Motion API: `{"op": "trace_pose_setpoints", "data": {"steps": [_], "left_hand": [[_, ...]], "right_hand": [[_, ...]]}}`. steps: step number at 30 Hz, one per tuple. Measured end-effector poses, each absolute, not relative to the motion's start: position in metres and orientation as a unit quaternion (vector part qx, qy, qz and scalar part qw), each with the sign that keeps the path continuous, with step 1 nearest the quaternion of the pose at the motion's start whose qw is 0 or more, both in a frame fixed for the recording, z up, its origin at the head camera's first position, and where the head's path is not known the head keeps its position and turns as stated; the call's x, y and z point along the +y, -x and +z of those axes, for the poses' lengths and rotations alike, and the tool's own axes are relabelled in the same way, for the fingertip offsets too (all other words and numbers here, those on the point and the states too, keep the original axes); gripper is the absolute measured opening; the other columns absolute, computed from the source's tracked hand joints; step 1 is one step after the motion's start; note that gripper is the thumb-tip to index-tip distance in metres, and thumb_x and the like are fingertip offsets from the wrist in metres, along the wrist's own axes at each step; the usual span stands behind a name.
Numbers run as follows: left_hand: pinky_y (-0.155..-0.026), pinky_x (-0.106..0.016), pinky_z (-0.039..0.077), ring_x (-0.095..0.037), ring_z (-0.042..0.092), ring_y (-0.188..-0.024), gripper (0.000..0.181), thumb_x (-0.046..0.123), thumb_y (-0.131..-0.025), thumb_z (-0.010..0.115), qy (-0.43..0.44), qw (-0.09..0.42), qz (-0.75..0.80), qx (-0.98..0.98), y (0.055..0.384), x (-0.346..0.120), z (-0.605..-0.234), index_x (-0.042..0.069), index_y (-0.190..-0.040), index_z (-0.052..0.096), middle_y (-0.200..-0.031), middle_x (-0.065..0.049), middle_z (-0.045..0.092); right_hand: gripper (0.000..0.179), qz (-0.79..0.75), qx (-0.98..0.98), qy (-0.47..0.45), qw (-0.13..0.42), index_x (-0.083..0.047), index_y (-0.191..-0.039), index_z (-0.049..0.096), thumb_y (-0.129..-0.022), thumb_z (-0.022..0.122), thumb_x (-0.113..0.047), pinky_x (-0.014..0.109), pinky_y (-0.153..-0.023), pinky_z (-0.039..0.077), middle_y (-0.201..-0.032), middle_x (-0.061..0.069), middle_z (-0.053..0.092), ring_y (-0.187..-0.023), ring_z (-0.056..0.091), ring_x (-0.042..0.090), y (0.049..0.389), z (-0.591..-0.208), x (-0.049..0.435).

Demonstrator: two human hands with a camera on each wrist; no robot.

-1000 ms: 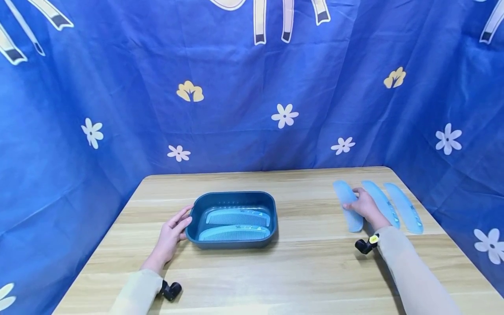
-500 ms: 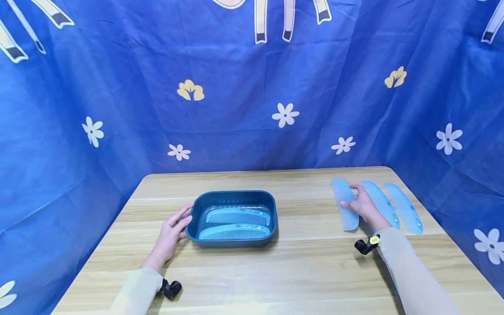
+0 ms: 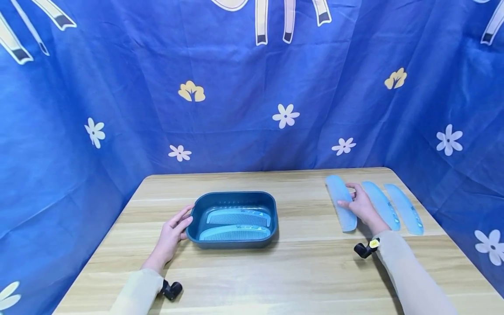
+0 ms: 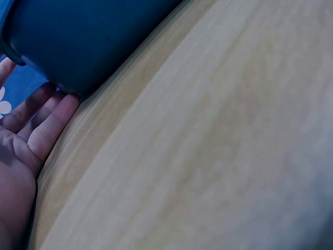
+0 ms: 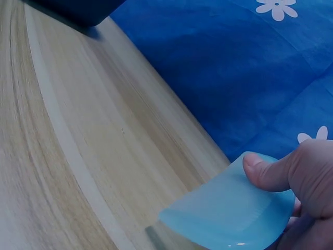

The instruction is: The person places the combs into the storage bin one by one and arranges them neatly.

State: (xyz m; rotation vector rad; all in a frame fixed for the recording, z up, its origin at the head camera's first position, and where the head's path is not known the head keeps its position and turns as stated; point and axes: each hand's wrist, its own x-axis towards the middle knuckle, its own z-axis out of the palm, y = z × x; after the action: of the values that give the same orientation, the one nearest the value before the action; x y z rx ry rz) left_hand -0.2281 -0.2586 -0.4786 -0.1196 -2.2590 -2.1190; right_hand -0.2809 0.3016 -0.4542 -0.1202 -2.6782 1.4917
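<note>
My left hand (image 3: 170,234) holds the left end of a dark teal plastic basin (image 3: 232,245), its thumb at the rim. The left wrist view has its other fingers (image 4: 52,122) touching the basin's lower outside wall. Two light blue combs lie in the basin: a rear comb (image 3: 238,216) and a front comb (image 3: 234,233), teeth toward the near side. At the table's right, my right hand (image 3: 361,205) pinches another light blue comb (image 3: 339,201) by its right edge. In the right wrist view the thumb presses this comb's face (image 5: 229,208), tilted, with a shadow on the table beneath.
Just right of the right hand lie two more light blue combs, a nearer one (image 3: 382,204) and an outer one (image 3: 405,209). They rest on a wooden table (image 3: 252,280). A blue patterned cloth (image 3: 236,122) rises behind the table and along both sides.
The comb in my right hand has shifted left, away from the two beside it, and the right hand has moved slightly left. My left hand and the basin have stayed in place.
</note>
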Motion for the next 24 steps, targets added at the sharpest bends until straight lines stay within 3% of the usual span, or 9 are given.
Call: {"op": "trace_pose_setpoints", "data": {"steps": [24], "left_hand": [[-0.07, -0.03, 0.056, -0.009, 0.06, -0.097, 0.05, 0.026, -0.095, 0.055, 0.046, 0.028, -0.688, -0.724, 0.227, -0.258, -0.481, 0.01, -0.14, 0.042, -0.121, -0.008, 0.051]], "right_hand": [[0.07, 0.546, -0.837, -0.022, 0.031, -0.002, -0.14, 0.034, -0.08, 0.071, -0.004, 0.031, -0.068, 0.052, -0.095, 0.015, 0.044, -0.083, 0.049, 0.025, 0.272, -0.44, 0.278]]}}
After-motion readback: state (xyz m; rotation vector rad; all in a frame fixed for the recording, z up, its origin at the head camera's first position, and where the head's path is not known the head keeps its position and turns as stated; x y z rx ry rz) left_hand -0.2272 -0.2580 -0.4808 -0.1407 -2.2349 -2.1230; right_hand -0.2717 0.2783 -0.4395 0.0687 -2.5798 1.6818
